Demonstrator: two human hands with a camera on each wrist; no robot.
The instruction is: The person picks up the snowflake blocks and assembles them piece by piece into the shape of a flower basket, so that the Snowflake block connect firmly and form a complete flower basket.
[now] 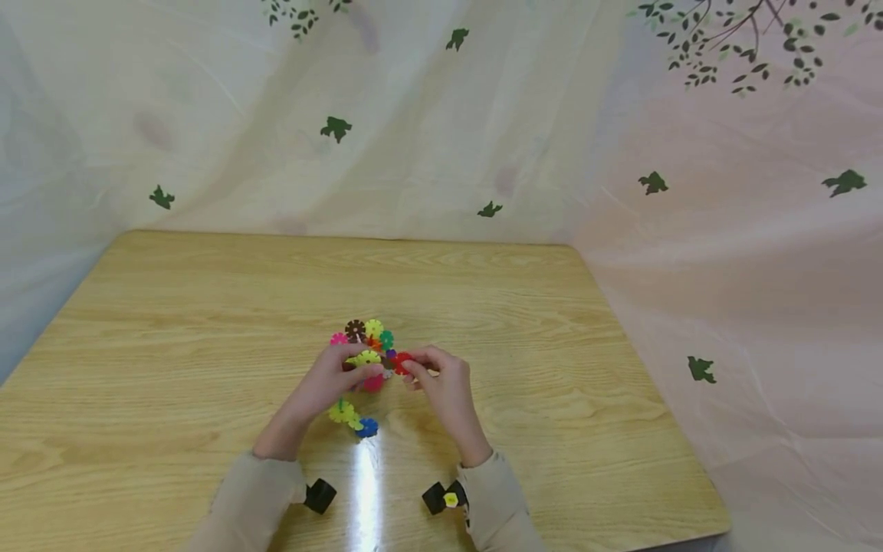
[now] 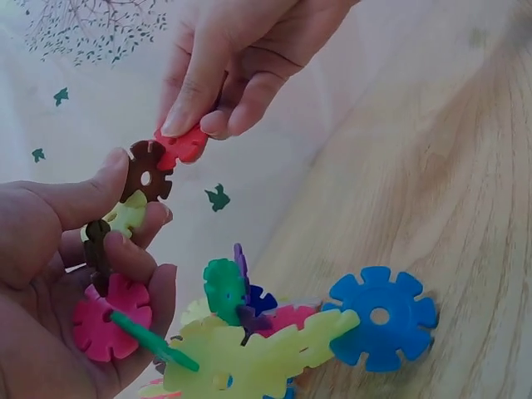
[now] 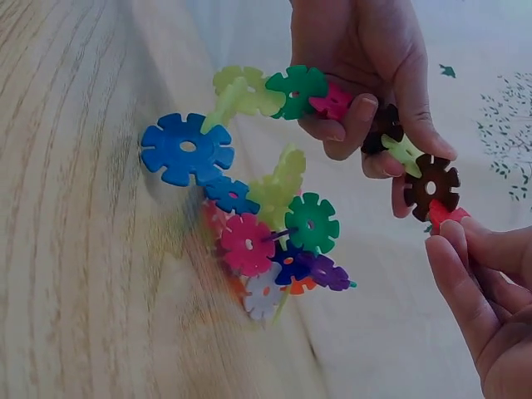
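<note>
A chain of slotted plastic flower discs runs through the left hand [image 1: 324,379], whose thumb and fingers grip it near a brown disc [image 2: 155,158]. Between thumb and fingertips, the right hand [image 1: 447,387] pinches a red disc [image 2: 184,150], which meets the edge of that brown one. Below it come a pale yellow disc [image 3: 401,153], a second dark brown disc and a pink disc [image 2: 90,334] against the left fingers. Further along, a green disc [image 3: 287,100] and yellow discs [image 2: 195,353] lead to a large blue disc [image 2: 353,320] at the hanging end.
Beyond the hands, a cluster of joined discs in several colours, including a pink disc [image 3: 237,234] and a purple disc [image 3: 326,272], stands on the wooden table [image 1: 552,399]. A patterned curtain [image 1: 414,169] hangs behind the table. Black cameras [image 1: 320,497] sit at both wrists.
</note>
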